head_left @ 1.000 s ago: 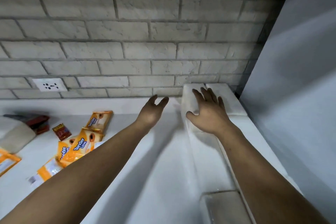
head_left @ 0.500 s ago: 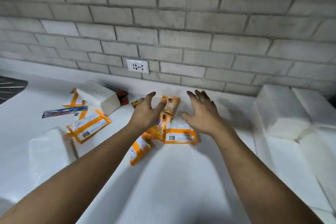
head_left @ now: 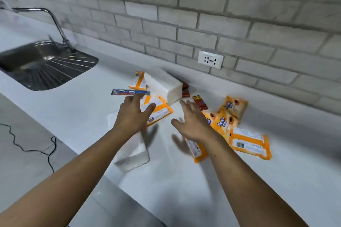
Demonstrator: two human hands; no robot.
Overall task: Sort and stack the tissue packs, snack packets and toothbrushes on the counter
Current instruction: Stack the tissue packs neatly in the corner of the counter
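Both hands are empty. The left hand is palm down with fingers spread, hovering over an orange plastic packet lying label side up. Its fingertips are close to a toothbrush in blue and red packaging, but contact with either cannot be confirmed. The right hand is also spread and holds nothing, just beside a small dark red sachet.

Under the left wrist, a white tissue pack in clear wrap lies near the front edge of the white bench. A second white tissue pack sits tilted near the wall, resting across another orange packet and some red packets. To the right of the right hand, a loose heap of orange "Tender Love" packets overlaps at odd angles. A steel sink is well apart to the left.

Assessment: the step in hand is a reach for the next item, and nothing in this group has been sorted yet. The tissue packs look the likely target, one on either side of the left hand. The far pack should be lifted clear, not dragged, or it may scatter the packets beneath it.
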